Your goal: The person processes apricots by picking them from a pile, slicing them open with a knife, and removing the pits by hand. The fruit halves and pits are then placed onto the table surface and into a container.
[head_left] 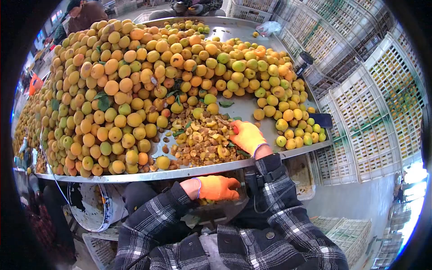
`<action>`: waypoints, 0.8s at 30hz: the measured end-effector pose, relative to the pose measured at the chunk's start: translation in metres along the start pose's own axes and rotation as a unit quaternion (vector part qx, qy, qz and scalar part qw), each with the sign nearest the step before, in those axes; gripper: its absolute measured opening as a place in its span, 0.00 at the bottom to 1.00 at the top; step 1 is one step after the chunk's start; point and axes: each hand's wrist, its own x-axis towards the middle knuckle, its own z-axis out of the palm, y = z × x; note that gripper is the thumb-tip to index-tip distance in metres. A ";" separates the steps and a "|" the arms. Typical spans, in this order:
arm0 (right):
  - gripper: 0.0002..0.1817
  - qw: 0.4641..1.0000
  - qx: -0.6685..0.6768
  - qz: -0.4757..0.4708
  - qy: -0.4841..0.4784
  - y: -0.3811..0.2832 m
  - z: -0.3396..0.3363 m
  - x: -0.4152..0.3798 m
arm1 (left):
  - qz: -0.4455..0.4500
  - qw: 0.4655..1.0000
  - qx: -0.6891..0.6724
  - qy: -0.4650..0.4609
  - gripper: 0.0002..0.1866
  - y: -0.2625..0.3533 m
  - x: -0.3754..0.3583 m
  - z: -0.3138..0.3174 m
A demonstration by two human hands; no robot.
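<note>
My right hand [249,136], in an orange glove, is over the metal table [265,155] at the right of a heap of cut apricot pieces [204,141]. Its fingers are closed around a thin, knife-like tool [221,120] that points up and left. My left hand [217,187], also gloved in orange, hangs just below the table's front edge. Its fingers are loosely bent and apart, with no fruit visible in them. Yellow fruit pieces [207,202] show beneath it. A large pile of whole apricots [121,85] covers the table's left and back.
Stacked white crates [360,121] stand along the right. A dark phone-like object [320,120] lies at the table's right edge near loose apricots [299,130]. A white bucket [92,207] is under the table at left. Other people [87,15] are across the table.
</note>
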 end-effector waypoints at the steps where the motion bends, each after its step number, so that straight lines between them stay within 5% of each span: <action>1: 0.22 1.000 -0.002 -0.004 0.000 -0.001 -0.002 -0.001 | 0.034 0.999 -0.006 0.007 0.30 0.002 -0.005 -0.002; 5: 0.24 0.988 0.073 -0.070 0.120 -0.003 -0.013 -0.005 | 0.029 0.971 -0.238 -0.016 0.26 0.018 -0.031 -0.039; 7: 0.27 0.964 0.208 -0.077 0.146 -0.017 -0.030 -0.016 | 0.041 0.938 -0.317 0.132 0.24 0.015 -0.041 -0.059; 10: 0.28 0.947 0.238 -0.148 0.155 -0.034 -0.035 -0.027 | 0.044 0.755 -0.503 0.419 0.22 -0.001 -0.020 -0.062; 13: 0.28 0.935 0.268 -0.188 0.136 -0.053 -0.035 -0.036 | 0.126 0.721 -0.597 0.330 0.24 -0.005 -0.019 -0.067; 15: 0.25 0.930 0.288 -0.204 0.106 -0.059 -0.031 -0.040 | 0.133 0.744 -0.566 0.329 0.21 -0.003 -0.021 -0.062; 17: 0.21 0.920 0.327 -0.196 0.087 -0.061 -0.034 -0.042 | 0.175 0.674 -0.620 0.362 0.21 -0.007 -0.016 -0.058; 21: 0.16 0.863 0.459 -0.182 0.106 -0.040 -0.039 -0.033 | 0.256 0.666 -0.600 0.363 0.28 -0.003 -0.021 -0.063; 23: 0.18 0.963 0.252 -0.077 0.047 -0.029 -0.039 -0.026 | 0.281 0.657 -0.607 0.349 0.32 -0.006 -0.021 -0.063; 24: 0.21 0.970 0.203 -0.108 0.078 -0.033 -0.041 -0.031 | 0.278 0.658 -0.603 0.355 0.31 -0.004 -0.022 -0.063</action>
